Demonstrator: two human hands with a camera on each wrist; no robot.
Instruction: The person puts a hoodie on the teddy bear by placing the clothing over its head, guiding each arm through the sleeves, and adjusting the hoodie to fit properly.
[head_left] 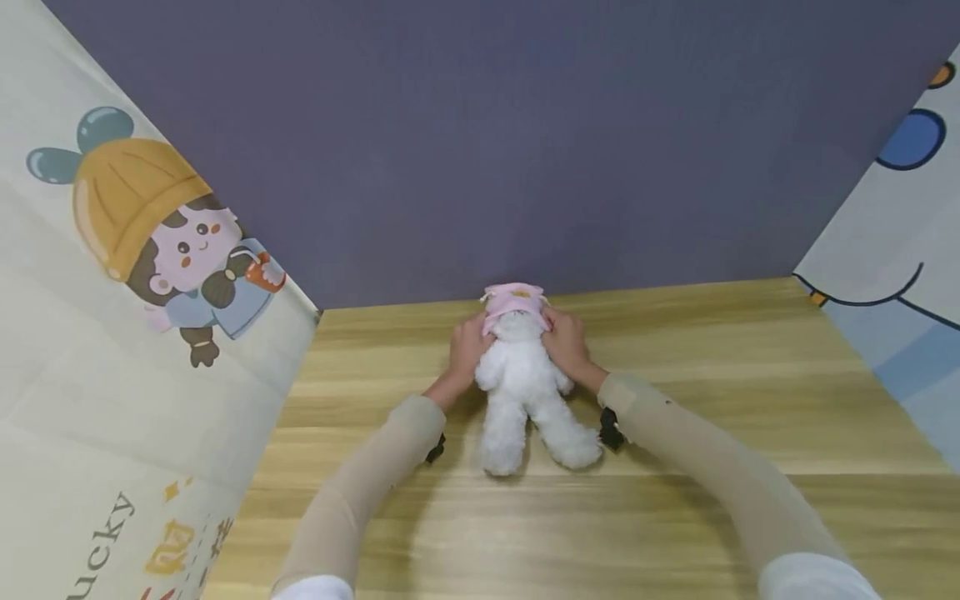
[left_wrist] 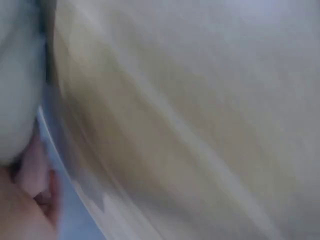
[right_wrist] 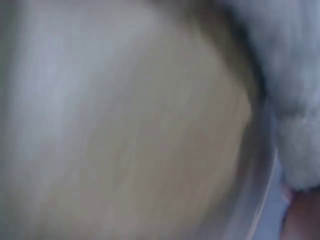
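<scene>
A fluffy white plush toy [head_left: 521, 367] is face-on in the head view, legs toward the person, with a pink hat [head_left: 513, 298] pulled low over its head. My left hand [head_left: 468, 343] grips the hat's left side, fingers curled at its lower edge. On the opposite side my right hand [head_left: 567, 342] holds the hat's edge beside the toy's head. Both wrist views are blurred; white plush [left_wrist: 20, 90] fills the left margin of one, and grey-looking plush [right_wrist: 295, 70] the right margin of the other. The toy's eyes are hidden under the hat.
A wood-grain table [head_left: 697, 367] lies under the toy and arms. Behind it rises a dark purple-grey panel [head_left: 480, 150]. Printed cloths hang on both sides, a cartoon child [head_left: 187, 242] on the left one. Dark wrist devices [head_left: 611, 429] sit under the sleeves.
</scene>
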